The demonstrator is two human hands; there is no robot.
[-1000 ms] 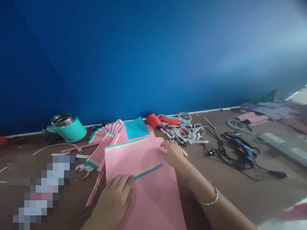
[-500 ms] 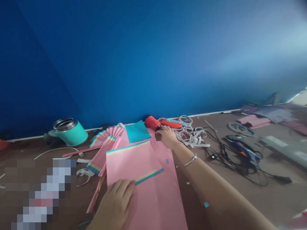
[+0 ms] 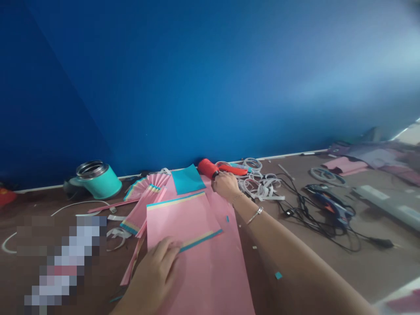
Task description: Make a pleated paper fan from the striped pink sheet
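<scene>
A pink paper sheet [image 3: 180,223] with blue and cream strips along two edges lies on a longer pink sheet [image 3: 216,280]. My left hand [image 3: 160,262] rests on its lower left corner, fingers stretched out. Farther back, my right hand [image 3: 226,186] reaches to the dark end of a red roll [image 3: 206,168]. Its fingers are curled, and what they grip is hidden. An orange-red object [image 3: 233,169] lies just behind that hand. Left of the roll is a blue paper square [image 3: 188,179]. Folded pink paper fans [image 3: 144,205] lie beside the sheets.
A turquoise mug [image 3: 101,181] stands at the back left by the blue wall [image 3: 197,78]. White strips [image 3: 262,186] lie tangled right of my right hand. Farther right are a glue gun [image 3: 334,208], black cables [image 3: 305,218] and a white power strip [image 3: 387,205].
My right hand stays at the dark end of the red roll, with its wrist slightly farther left. The left hand has shifted slightly on the pink sheet. The view has moved a little.
</scene>
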